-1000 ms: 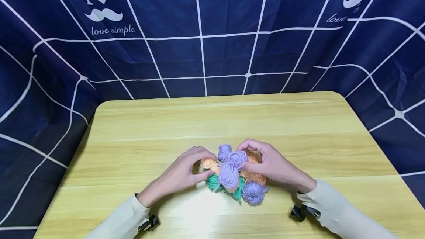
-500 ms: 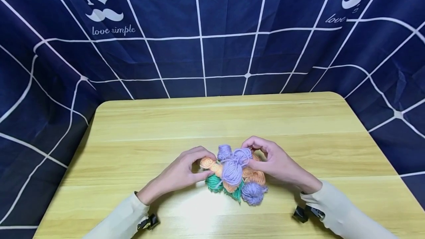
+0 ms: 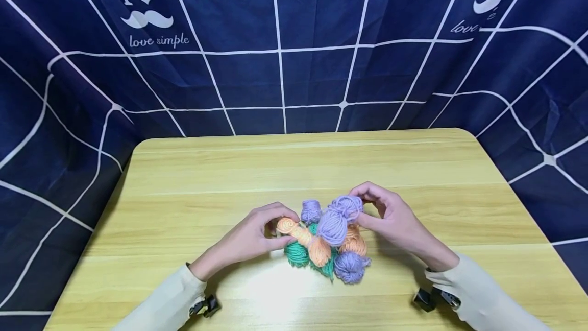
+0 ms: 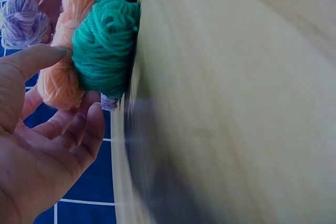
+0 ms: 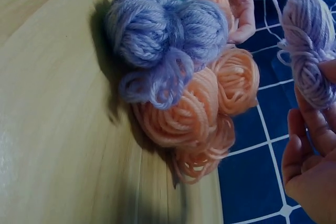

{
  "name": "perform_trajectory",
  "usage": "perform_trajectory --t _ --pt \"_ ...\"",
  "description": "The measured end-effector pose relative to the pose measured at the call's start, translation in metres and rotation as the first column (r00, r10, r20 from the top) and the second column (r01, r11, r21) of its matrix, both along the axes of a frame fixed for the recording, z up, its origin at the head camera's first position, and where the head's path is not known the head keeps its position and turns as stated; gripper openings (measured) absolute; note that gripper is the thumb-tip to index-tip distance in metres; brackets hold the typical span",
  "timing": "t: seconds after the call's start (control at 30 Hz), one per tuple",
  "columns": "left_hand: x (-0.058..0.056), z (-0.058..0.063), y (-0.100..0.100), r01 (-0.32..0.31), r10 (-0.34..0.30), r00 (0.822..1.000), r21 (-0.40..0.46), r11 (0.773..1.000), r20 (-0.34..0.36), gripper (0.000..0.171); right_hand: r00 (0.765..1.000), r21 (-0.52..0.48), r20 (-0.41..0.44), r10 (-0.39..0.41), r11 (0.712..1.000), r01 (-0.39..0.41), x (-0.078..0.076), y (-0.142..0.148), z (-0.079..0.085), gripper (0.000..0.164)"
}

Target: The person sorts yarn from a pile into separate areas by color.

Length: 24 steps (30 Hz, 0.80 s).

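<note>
A light purple yarn skein (image 3: 333,226), tied at its middle, is held off the pile by my right hand (image 3: 397,221), whose thumb and fingers pinch its right end. My left hand (image 3: 257,231) grips the left end of a peach yarn skein (image 3: 300,235). In the left wrist view my thumb presses that peach skein (image 4: 63,72) from one side and fingers lie on the other. Beneath it are green skeins (image 4: 105,45). Orange skeins (image 5: 184,111) and a second purple skein (image 5: 142,27) lie at the pile's right, and a third purple skein (image 3: 311,211) at its back.
The pile rests on a light wooden table (image 3: 206,167) with rounded far corners. A dark blue curtain (image 3: 317,75) with white lines hangs behind and at both sides. Small black devices (image 3: 424,300) sit at the two sleeve cuffs.
My right hand has lifted the purple skein up and to the right, away from the peach one, uncovering more of the peach and green yarn. My left hand has stayed in place.
</note>
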State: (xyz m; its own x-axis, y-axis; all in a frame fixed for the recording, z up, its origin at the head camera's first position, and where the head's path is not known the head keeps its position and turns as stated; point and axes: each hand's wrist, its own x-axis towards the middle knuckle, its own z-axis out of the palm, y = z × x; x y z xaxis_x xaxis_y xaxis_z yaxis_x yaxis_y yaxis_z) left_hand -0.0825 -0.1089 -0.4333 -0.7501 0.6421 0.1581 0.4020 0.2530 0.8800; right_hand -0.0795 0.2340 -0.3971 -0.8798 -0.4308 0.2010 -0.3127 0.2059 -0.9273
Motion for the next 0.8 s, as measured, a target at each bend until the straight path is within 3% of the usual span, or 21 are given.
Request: perform_trajectory --t 0.53,0.8 --pt "0.001 -0.002 -0.002 0.001 -0.001 1.000 -0.009 1.000 0.016 0.029 0.998 -0.040 -0.007 -0.065 0.997 0.064 0.000 0.014 0.006 0.026" --pt "0.000 -0.002 -0.003 0.000 0.000 1.000 0.002 1.000 0.020 0.028 0.997 -0.127 -0.008 -0.073 0.989 0.071 -0.002 0.027 0.010 0.025"
